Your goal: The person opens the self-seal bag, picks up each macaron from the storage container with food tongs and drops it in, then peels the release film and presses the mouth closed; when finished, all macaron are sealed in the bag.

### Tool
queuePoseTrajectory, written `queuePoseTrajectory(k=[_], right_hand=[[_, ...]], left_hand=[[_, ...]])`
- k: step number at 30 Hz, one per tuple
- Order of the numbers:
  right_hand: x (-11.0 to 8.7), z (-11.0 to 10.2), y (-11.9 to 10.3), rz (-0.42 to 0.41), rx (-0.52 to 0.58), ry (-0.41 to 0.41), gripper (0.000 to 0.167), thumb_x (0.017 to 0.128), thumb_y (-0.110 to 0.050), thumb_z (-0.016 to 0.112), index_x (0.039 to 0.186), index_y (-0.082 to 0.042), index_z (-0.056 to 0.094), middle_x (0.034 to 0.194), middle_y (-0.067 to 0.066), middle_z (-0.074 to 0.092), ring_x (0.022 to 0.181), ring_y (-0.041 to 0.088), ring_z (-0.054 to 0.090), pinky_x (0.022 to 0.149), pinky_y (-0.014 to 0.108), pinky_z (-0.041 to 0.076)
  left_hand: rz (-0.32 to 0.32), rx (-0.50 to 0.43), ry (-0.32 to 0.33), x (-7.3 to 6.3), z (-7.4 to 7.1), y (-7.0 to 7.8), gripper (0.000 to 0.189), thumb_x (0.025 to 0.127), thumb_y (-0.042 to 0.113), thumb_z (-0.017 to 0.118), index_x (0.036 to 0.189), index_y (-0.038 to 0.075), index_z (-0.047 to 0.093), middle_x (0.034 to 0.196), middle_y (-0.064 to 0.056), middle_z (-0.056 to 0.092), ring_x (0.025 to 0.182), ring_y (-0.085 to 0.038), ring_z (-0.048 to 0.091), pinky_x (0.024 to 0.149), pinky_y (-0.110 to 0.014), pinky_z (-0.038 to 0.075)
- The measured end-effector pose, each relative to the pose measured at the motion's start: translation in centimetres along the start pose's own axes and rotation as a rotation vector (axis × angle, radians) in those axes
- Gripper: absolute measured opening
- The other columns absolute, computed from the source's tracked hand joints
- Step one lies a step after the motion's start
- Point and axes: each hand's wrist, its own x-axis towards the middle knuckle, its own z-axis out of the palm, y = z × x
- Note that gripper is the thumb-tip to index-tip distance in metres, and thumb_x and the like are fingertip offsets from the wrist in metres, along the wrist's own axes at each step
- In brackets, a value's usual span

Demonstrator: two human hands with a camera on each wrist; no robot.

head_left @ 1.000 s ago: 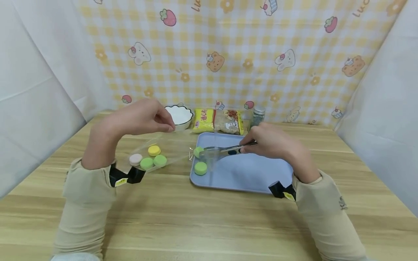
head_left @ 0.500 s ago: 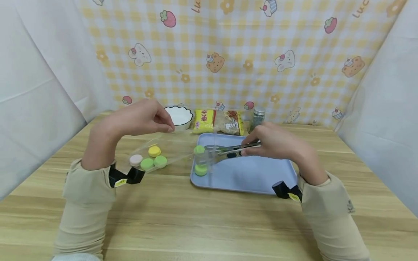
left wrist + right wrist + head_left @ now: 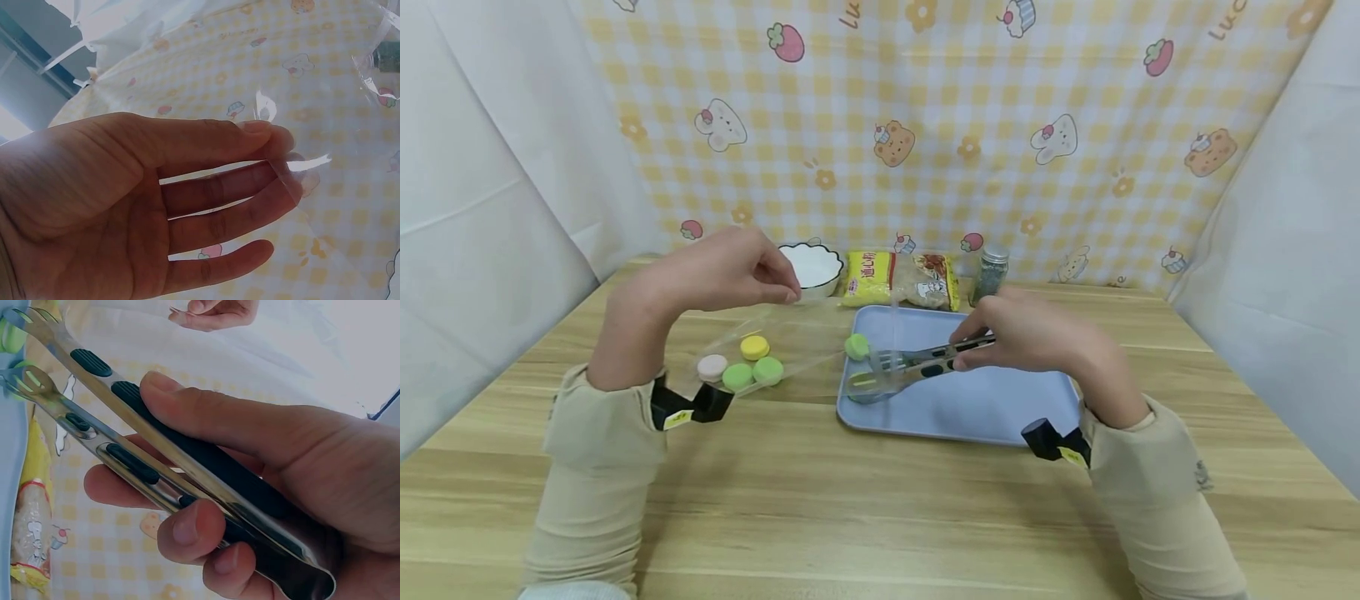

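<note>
My left hand [image 3: 726, 268] pinches a clear plastic bag [image 3: 808, 325] by its upper edge between thumb and fingertips. Pink, yellow [image 3: 755, 347] and green macarons [image 3: 737, 377] show through the lower left of the plastic; whether all lie inside I cannot tell. In my right hand [image 3: 1026, 333] are metal tongs [image 3: 934, 368] with black grips, their arms parted. The tongs' tips reach over the left end of a blue tray [image 3: 992, 400], behind the bag's right edge. Near those tips is a green macaron [image 3: 857, 347]; another, closer to me, is mostly hidden by the lower tip.
Along the back stand a white scalloped bowl [image 3: 814, 267], a yellow food packet [image 3: 868, 277] and a glass jar [image 3: 992, 273] with a metal lid. Behind them hangs a checked curtain [image 3: 850, 192]; white cloth walls flank the wooden table [image 3: 820, 508].
The tongs' arms have spread apart, and the lower tip has moved toward me over the nearer green macaron. My left hand and the bag stay almost still.
</note>
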Motion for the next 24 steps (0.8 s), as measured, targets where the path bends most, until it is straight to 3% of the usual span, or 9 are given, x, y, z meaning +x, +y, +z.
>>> queuePoseTrajectory(k=[8, 16, 24], right_hand=[[0.38, 0.44, -0.03, -0.012, -0.009, 0.024, 0.022, 0.081, -0.021, 0.073, 0.099, -0.009, 0.073, 0.087, -0.005, 0.069, 0.066, 0.003, 0.057, 0.060, 0.028, 0.046], [0.62, 0.68, -0.45, -0.024, -0.015, 0.028, 0.020, 0.084, -0.022, 0.071, 0.099, -0.011, 0.073, 0.087, -0.006, 0.069, 0.072, 0.003, 0.062, 0.066, 0.030, 0.050], [0.72, 0.89, -0.78, -0.046, -0.027, 0.053, 0.017, 0.084, -0.020, 0.071, 0.097, -0.010, 0.074, 0.082, -0.005, 0.068, 0.064, 0.002, 0.059, 0.060, 0.027, 0.048]], left_hand=[[0.041, -0.014, -0.030, 0.32, 0.26, 0.19, 0.007, 0.086, 0.008, 0.066, 0.086, 0.008, 0.073, 0.078, 0.000, 0.067, 0.073, -0.012, 0.061, 0.072, -0.034, 0.048], [0.042, -0.024, -0.057, 0.68, 0.66, 0.21, 0.007, 0.086, 0.007, 0.065, 0.085, 0.007, 0.072, 0.077, 0.000, 0.067, 0.072, -0.013, 0.060, 0.071, -0.034, 0.048], [0.038, -0.027, -0.066, 0.89, 0.94, 0.11, 0.008, 0.087, 0.007, 0.064, 0.086, 0.006, 0.072, 0.077, -0.001, 0.066, 0.071, -0.013, 0.059, 0.070, -0.034, 0.048]])
